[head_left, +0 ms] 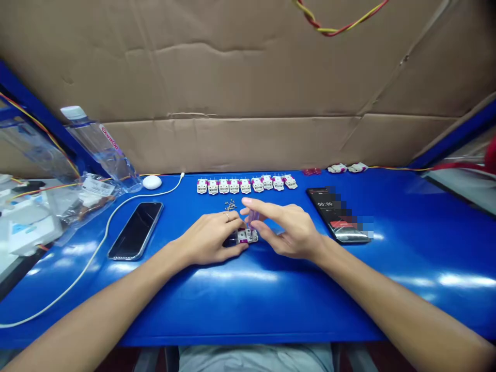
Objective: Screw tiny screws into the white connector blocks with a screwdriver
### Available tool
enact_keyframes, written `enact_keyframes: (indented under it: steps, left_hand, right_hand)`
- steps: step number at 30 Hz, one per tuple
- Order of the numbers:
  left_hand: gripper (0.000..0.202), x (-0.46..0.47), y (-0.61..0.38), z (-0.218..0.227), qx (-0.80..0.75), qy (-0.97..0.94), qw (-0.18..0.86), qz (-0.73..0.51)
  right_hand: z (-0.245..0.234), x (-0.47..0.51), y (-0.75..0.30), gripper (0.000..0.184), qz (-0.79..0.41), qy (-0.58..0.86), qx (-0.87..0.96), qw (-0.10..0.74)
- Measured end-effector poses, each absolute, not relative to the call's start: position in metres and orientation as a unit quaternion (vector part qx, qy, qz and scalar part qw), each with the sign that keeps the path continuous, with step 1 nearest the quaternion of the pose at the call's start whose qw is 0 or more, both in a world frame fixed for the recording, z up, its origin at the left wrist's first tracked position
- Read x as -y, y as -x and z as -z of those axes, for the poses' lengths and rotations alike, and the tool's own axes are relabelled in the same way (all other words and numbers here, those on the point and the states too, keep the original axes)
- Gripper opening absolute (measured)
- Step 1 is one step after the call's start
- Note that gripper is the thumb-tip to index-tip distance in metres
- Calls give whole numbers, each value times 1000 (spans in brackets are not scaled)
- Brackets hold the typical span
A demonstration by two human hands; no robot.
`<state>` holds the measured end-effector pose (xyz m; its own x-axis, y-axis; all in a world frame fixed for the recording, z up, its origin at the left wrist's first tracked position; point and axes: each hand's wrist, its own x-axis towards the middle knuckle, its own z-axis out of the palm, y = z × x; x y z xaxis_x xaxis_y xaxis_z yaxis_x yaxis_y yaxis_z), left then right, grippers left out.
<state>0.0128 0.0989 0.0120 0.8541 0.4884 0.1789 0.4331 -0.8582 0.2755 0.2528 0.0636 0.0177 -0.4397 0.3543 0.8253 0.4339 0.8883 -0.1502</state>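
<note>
My left hand (213, 238) rests on the blue table, thumb and fingers closed around a small white-and-purple plug part (248, 236) that lies on the surface. My right hand (289, 227) is just to its right. Between thumb and fingers it pinches a translucent purple handle (253, 217), which looks like a short screwdriver's, standing upright over the plug part. Its tip is hidden. Behind my left hand lies a small heap of tiny brass-coloured screws (231, 205). Farther back, several similar white-and-purple plug parts (245, 185) with metal pins stand in a row.
A dark phone (136, 230) lies on the left, beside a white cable (106, 232). Another phone (335, 217) lies on the right. Small red pieces (312, 171) and two white parts (357, 167) lie near the cardboard wall (248, 144). A bottle (103, 147) leans at left.
</note>
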Motion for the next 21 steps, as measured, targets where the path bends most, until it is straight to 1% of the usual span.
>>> enact_keyframes:
  steps: [3,6,13,17,21]
  left_hand:
    - [28,-98,-12,-13,-245,-955,111,-126]
    - [29,-98,-12,-13,-246,-956,104,-123]
    - [28,-98,-13,-12,-248,-957,95,-121]
    - [28,-98,-13,-13,-248,-955,111,-122]
    - [30,-98,-13,-13,-251,-953,122,-121]
  right_hand:
    - [-18,-64,-253,50,56,228,841,488]
    - [-18,-64,-254,49,46,231,845,480]
    - [-16,-63,-254,59,37,222,843,488]
    - [-16,-64,-255,64,27,224,854,469]
    - [-18,-65,-257,63,32,234,848,475]
